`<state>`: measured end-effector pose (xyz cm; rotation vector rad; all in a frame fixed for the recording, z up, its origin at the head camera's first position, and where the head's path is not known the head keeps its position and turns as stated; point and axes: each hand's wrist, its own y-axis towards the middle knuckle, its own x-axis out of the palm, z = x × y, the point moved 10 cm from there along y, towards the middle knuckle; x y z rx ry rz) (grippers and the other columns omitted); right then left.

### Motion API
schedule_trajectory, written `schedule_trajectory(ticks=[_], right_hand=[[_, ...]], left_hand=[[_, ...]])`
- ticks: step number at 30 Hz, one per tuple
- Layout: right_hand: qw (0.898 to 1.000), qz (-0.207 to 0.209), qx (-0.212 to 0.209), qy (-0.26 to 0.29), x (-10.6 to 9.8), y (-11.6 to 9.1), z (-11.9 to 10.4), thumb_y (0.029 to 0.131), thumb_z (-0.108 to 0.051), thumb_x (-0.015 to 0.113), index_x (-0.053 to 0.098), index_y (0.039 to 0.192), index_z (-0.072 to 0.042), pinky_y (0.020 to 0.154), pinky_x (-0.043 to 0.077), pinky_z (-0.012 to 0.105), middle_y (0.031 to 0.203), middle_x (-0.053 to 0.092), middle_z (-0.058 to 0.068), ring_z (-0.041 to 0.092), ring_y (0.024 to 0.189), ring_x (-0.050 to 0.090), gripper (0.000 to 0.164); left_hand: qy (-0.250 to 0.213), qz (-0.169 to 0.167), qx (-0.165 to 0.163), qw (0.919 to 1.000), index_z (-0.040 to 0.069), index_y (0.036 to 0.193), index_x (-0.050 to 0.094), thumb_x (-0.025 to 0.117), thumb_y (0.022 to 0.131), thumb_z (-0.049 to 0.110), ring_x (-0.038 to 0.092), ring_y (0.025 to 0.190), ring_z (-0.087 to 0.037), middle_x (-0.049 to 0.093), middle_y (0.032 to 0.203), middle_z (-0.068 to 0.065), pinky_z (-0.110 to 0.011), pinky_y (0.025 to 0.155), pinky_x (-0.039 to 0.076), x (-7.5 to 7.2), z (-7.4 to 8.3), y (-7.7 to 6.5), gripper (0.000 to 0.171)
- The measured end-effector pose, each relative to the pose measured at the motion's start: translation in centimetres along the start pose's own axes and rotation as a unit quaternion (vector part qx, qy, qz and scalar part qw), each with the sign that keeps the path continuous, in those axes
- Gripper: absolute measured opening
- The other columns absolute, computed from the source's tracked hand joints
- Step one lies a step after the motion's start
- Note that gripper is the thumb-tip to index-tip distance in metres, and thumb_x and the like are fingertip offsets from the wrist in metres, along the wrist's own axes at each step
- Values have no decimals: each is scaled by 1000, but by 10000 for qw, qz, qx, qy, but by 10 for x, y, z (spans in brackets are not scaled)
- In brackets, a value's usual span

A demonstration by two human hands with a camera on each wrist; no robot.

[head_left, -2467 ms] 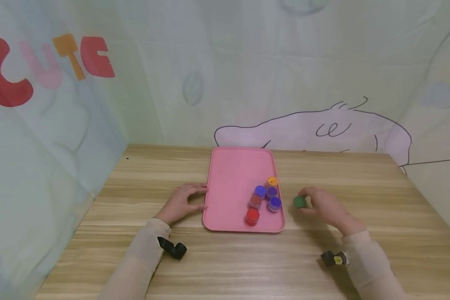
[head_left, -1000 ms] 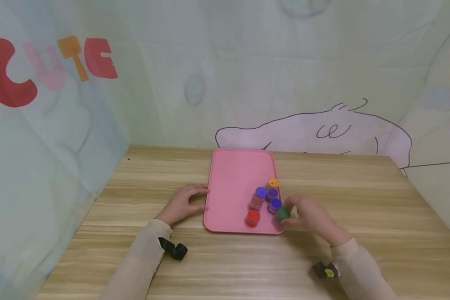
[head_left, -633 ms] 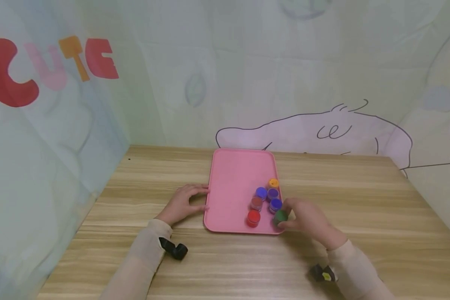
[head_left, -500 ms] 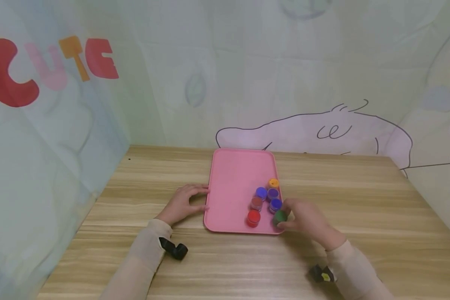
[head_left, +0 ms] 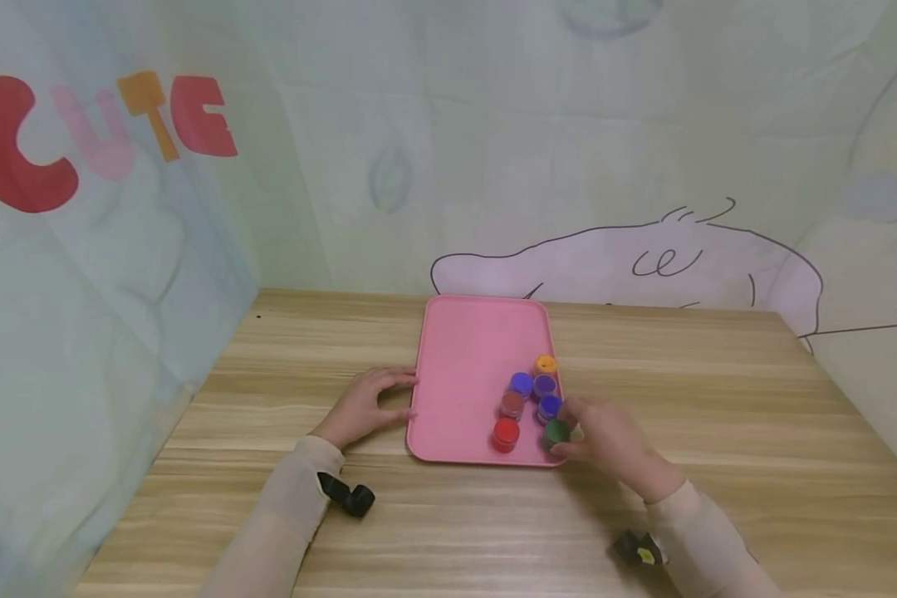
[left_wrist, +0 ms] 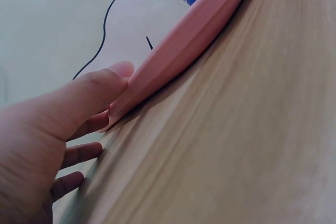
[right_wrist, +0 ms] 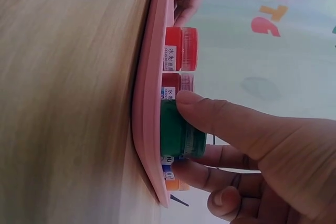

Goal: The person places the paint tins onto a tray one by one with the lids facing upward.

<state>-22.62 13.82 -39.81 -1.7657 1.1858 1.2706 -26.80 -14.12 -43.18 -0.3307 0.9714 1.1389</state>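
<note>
A pink tray (head_left: 456,357) lies on the table, its near right part holding several small paint jars. My right hand (head_left: 616,440) pinches a green paint jar (head_left: 556,434) between thumb and fingers at the tray's near right corner. The right wrist view shows that green jar (right_wrist: 178,132) upright, its base behind the tray's rim. Just left of it stands a red paint jar (head_left: 505,434); behind it is a dark blue one (head_left: 549,408). My left hand (head_left: 366,404) touches the tray's left edge with thumb and fingertips, its fingers spread and relaxed.
Farther back on the tray stand a brownish-red jar (head_left: 512,405), a lighter blue jar (head_left: 521,383), a purple jar (head_left: 544,386) and an orange jar (head_left: 545,365). Wood-grain table (head_left: 433,531) surrounds the tray. A printed cloth backdrop (head_left: 329,166) rises along the back and left.
My right hand has carried the green jar leftward from the table onto the tray's near right corner, then slightly farther left. My left hand has stayed at the tray's edge.
</note>
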Motion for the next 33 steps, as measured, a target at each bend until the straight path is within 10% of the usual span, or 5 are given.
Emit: schedule_trajectory(ticks=[33], right_hand=[[9995,-118,-171,222,-4,-5,11,73,-31,82,68,96,-8,69,53,32,89,67,3,16,79,60,35]], left_hand=[[-138,-117,-90,9998,15,128,63,75,82,33,49,130,-33,57,139,-7,-55,111,34,10,-6,-3,51]])
